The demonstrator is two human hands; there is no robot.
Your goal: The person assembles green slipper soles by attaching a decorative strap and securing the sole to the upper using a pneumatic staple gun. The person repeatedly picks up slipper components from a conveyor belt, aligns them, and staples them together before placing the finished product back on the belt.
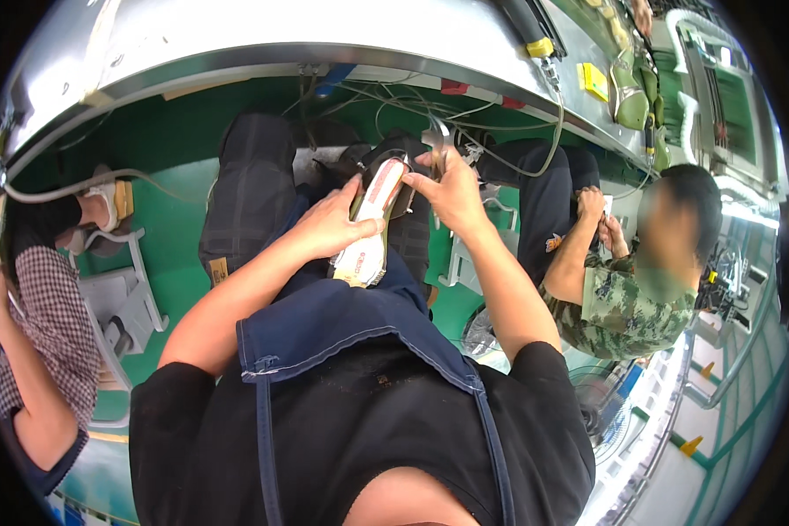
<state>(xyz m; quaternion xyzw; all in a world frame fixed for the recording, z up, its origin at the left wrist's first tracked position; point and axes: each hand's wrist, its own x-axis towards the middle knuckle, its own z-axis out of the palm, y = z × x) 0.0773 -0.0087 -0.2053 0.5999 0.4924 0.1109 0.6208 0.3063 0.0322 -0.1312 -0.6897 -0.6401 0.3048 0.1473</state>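
Note:
A shoe on its last (368,215) lies bottom up across my lap, its toe end pointing away from me. Its white insole shows reddish markings, and olive-green upper material edges it. My left hand (329,226) grips the left side, thumb laid across the white bottom. At the far right end, my right hand (454,191) is closed around a shiny metal hand tool (437,136), with thumb and forefinger at the shoe's edge. Blur on the tool keeps its exact kind from showing. A dark blue apron (342,320) covers my lap beneath the shoe.
A metal-edged workbench (263,57) runs ahead, with loose cables (403,101) under it. Green shoes (629,92) and a yellow box (594,81) stand at its right. One person in camouflage (627,302) sits to the right, another in a checked shirt (57,324) to the left.

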